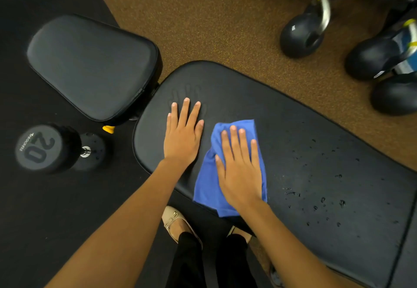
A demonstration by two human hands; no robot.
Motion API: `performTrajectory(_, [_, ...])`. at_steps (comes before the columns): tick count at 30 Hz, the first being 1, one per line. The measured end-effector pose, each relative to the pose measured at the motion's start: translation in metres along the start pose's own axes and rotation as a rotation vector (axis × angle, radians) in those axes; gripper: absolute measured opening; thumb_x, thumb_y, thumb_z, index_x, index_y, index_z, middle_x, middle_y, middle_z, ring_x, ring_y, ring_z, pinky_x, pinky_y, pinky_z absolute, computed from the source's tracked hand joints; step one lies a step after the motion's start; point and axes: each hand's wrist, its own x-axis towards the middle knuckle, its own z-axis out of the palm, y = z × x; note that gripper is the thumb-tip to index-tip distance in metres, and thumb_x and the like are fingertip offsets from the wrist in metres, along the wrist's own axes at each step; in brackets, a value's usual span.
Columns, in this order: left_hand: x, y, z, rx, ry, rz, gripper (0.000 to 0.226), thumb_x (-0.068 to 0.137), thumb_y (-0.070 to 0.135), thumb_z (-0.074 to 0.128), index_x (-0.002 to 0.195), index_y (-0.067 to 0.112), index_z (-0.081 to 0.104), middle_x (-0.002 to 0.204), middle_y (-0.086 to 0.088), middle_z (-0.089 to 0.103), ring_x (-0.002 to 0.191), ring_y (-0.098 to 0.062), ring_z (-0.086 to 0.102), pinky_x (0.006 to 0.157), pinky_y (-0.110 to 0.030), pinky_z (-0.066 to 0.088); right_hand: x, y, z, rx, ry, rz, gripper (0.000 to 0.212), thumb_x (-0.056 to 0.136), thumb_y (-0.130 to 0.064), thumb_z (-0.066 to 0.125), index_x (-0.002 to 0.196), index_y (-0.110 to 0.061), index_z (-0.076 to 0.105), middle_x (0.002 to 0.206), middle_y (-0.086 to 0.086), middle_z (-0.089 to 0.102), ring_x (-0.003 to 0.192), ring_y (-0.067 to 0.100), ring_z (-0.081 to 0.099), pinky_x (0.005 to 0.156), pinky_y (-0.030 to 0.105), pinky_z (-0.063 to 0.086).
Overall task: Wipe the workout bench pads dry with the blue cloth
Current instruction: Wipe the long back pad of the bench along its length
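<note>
We're seeing bench pad (304, 129) looking like smooth, slightly glossy black vinyl, water-beaded; blue cloth (207, 184) soft, matt; floor (214, 17) rough, speckled.

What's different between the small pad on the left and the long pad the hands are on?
The small pad is short and looks dry and bare; the long pad is far longer and carries water drops toward its right end. The left hand lies flat on the long pad and the right hand presses the blue cloth there; nothing touches the small pad. Both are black and cushioned.
</note>
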Motion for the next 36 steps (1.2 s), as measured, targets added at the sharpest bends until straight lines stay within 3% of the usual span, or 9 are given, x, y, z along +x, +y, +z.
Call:
performTrajectory(3, [-0.001, 0.003, -0.003, -0.018, -0.014, -0.023, 0.057, 0.098, 0.046, 0.015, 0.149, 0.022, 0.018, 0.158, -0.006, 0.010, 0.144, -0.032, 0.002, 0.117, -0.043, 0.006, -0.018, 0.024, -0.004, -0.034, -0.021, -0.196, 0.057, 0.102, -0.038, 0.018, 0.151, -0.010, 0.025, 0.157, 0.011, 0.023, 0.145, 0.027, 0.021, 0.115, 0.046, 0.018])
performTrajectory(5, [-0.011, 0.010, -0.005, -0.038, 0.000, -0.012, 0.057, 0.098, 0.046, 0.015, 0.149, 0.023, 0.020, 0.158, -0.005, 0.010, 0.145, -0.031, 0.002, 0.116, -0.041, 0.004, -0.019, 0.045, -0.007, -0.047, 0.000, -0.209, 0.057, 0.101, -0.038, 0.021, 0.151, -0.011, 0.024, 0.158, 0.011, 0.022, 0.146, 0.026, 0.020, 0.115, 0.046, 0.018])
performTrajectory(9, [-0.041, 0.026, 0.001, -0.058, -0.002, 0.017, 0.057, 0.096, 0.046, 0.013, 0.149, 0.025, 0.021, 0.158, -0.003, 0.013, 0.145, -0.028, 0.003, 0.114, -0.036, 0.002, -0.001, 0.069, -0.009, 0.001, 0.034, -0.014, 0.057, 0.101, -0.039, 0.022, 0.152, -0.012, 0.023, 0.158, 0.011, 0.020, 0.147, 0.026, 0.016, 0.117, 0.045, 0.012])
performTrajectory(14, [-0.050, 0.025, 0.012, -0.014, 0.022, 0.006, 0.054, 0.099, 0.044, 0.019, 0.147, 0.022, 0.027, 0.155, -0.005, 0.022, 0.144, -0.029, 0.010, 0.114, -0.038, 0.009, 0.027, 0.050, -0.006, 0.013, 0.069, 0.211, 0.060, 0.100, -0.039, 0.017, 0.151, -0.008, 0.024, 0.156, 0.017, 0.023, 0.145, 0.032, 0.020, 0.117, 0.047, 0.010])
performTrajectory(22, [-0.050, 0.024, 0.016, 0.012, 0.057, 0.008, 0.052, 0.099, 0.043, 0.021, 0.145, 0.021, 0.033, 0.153, -0.006, 0.028, 0.143, -0.030, 0.016, 0.113, -0.040, 0.015, 0.009, 0.054, -0.007, -0.066, 0.019, -0.247, 0.057, 0.101, -0.038, 0.020, 0.151, -0.010, 0.025, 0.157, 0.011, 0.023, 0.146, 0.026, 0.020, 0.115, 0.046, 0.018])
performTrajectory(30, [-0.051, 0.025, 0.014, -0.015, 0.062, 0.008, 0.052, 0.099, 0.042, 0.024, 0.145, 0.022, 0.032, 0.153, -0.005, 0.027, 0.143, -0.029, 0.014, 0.113, -0.039, 0.013, 0.066, 0.054, -0.006, -0.016, 0.066, 0.089, 0.059, 0.099, -0.037, 0.019, 0.149, -0.007, 0.028, 0.154, 0.017, 0.028, 0.143, 0.032, 0.026, 0.116, 0.046, 0.011])
performTrajectory(36, [-0.050, 0.025, 0.014, 0.004, 0.059, 0.015, 0.053, 0.099, 0.044, 0.021, 0.144, 0.020, 0.035, 0.152, -0.007, 0.030, 0.142, -0.031, 0.018, 0.112, -0.041, 0.016, 0.001, 0.046, -0.009, -0.036, -0.012, -0.236, 0.058, 0.100, -0.037, 0.021, 0.151, -0.010, 0.022, 0.158, 0.012, 0.019, 0.146, 0.027, 0.018, 0.116, 0.046, 0.016])
